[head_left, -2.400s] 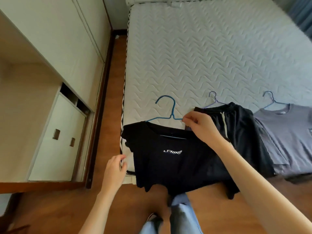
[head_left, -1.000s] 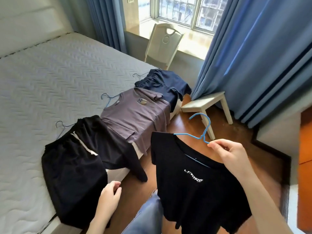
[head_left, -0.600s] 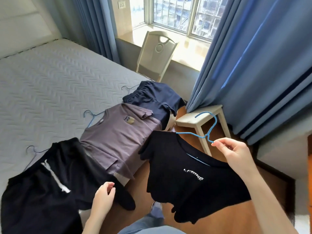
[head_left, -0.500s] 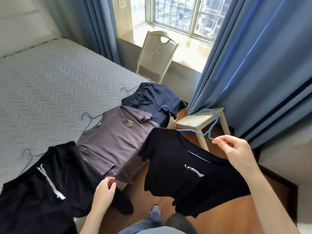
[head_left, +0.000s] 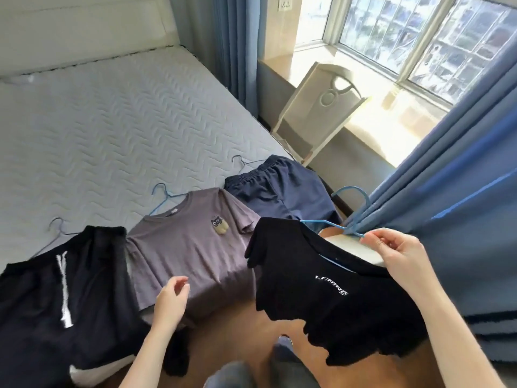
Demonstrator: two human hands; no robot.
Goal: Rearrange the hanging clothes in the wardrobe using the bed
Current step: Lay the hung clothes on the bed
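Black T-shirt (head_left: 335, 289), hanger (head_left: 327, 222) beside curtain (head_left: 461, 219)

black T-shirt (head_left: 335, 298) | chest print, white | "LI-NING"

Pale grey bed mattress (head_left: 112, 121) quilted in zigzags; black T-shirt with white lettering (head_left: 330, 292) on a light-blue wire hanger (head_left: 351, 211); mauve-grey owl-badge T-shirt (head_left: 190, 247); navy shorts (head_left: 279, 191); blue curtains (head_left: 461, 191).

The right hand (head_left: 397, 254) pinches the blue hanger (head_left: 348, 187) of a black T-shirt (head_left: 321, 292) held beside the bed (head_left: 112, 121).
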